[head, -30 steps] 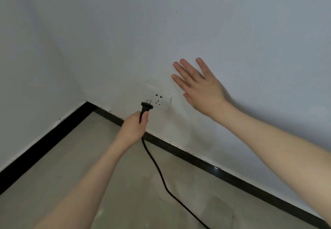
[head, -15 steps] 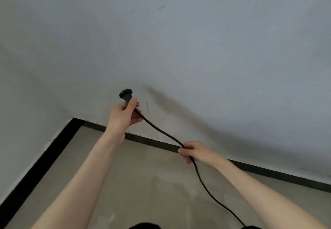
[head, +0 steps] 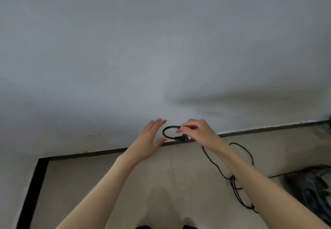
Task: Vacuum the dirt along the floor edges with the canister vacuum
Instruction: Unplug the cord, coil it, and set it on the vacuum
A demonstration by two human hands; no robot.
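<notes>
At frame centre my right hand (head: 197, 132) pinches the looped cord (head: 165, 130) by its plug (head: 181, 138), left hand (head: 147, 143) released; I judge vacuuming finished, coiling left.

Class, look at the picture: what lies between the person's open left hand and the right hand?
In the head view, a small loop of black cord sits between the left hand and the right hand, which pinches it.

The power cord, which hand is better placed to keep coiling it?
Probably the right hand: it already pinches the power cord, looped beside the plug. The left hand is open, holding nothing.
</notes>
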